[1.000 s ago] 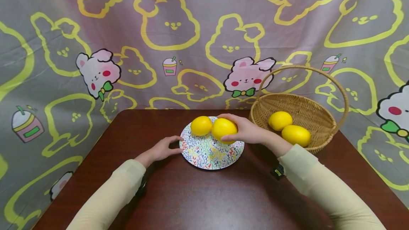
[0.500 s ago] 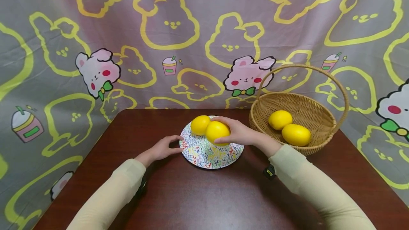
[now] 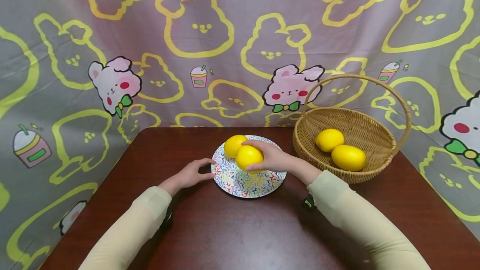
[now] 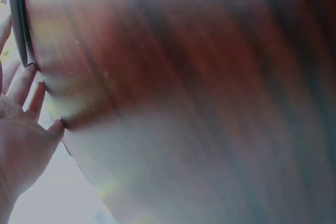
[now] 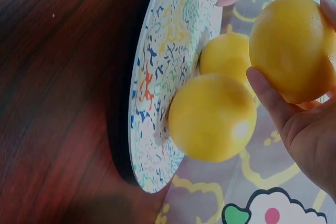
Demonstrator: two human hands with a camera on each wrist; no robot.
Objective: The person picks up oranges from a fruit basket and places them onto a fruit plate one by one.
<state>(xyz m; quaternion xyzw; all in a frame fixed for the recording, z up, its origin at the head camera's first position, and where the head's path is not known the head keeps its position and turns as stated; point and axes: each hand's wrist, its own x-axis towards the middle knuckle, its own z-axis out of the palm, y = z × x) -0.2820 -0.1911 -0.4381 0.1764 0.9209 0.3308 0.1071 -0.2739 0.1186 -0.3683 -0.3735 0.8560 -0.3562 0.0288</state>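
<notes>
My right hand grips a yellow lemon over the round speckled plate. In the right wrist view, the held lemon is between thumb and fingers, above two other lemons lying on the plate. One of those lemons is nearer the camera; the other lemon is partly behind it. From the head view only one plate lemon shows beside the held one. My left hand touches the plate's left rim with thumb and fingers spread; the left wrist view shows its fingertips against the edge.
A wicker basket with a tall handle stands at the right of the brown table. Inside it lie two lemons. A patterned curtain hangs right behind the table.
My right hand has moved left and slightly down over the plate with the lemon in it. The left hand stays at the rim.
</notes>
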